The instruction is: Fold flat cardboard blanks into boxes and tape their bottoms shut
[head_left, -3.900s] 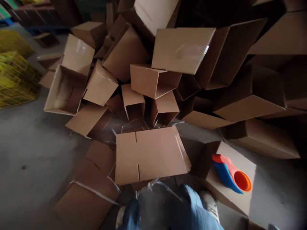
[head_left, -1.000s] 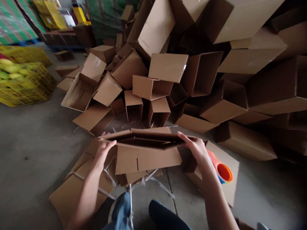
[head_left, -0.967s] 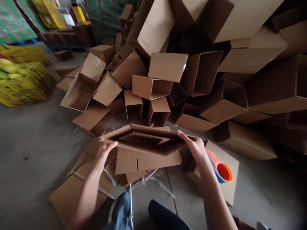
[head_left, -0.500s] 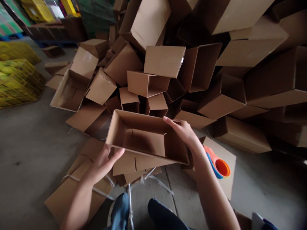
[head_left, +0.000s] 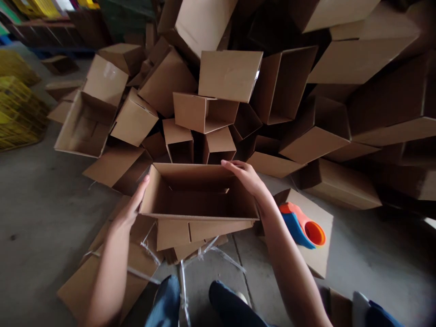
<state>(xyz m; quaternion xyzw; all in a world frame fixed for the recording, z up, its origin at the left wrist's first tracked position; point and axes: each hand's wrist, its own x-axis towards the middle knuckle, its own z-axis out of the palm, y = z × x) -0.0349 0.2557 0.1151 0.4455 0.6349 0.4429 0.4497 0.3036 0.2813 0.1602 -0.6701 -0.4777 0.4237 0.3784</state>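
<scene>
Between my hands is an open-topped cardboard box [head_left: 200, 217], its long side facing me and its inside in shadow. My left hand [head_left: 129, 209] presses along the box's left end, the fingers mostly hidden behind or under it. My right hand [head_left: 245, 179] grips the far right corner, thumb lying on the rim and the other fingers out of sight. Flat cardboard blanks [head_left: 173, 236] lie stacked just beneath the box. To the right, an orange and blue tape dispenser [head_left: 299, 227] rests on a closed-looking carton [head_left: 318, 254].
A large heap of open cardboard boxes [head_left: 231, 75] fills the far side. Yellow crates [head_left: 20, 113] stand at the left. More flat cardboard [head_left: 91, 272] with loose plastic strapping [head_left: 184, 290] lies on the concrete floor [head_left: 34, 204] near my legs [head_left: 166, 299].
The box has turned level and shifted slightly left. My left hand has moved from the near left corner up along the left end; my right hand has moved slightly left with the box.
</scene>
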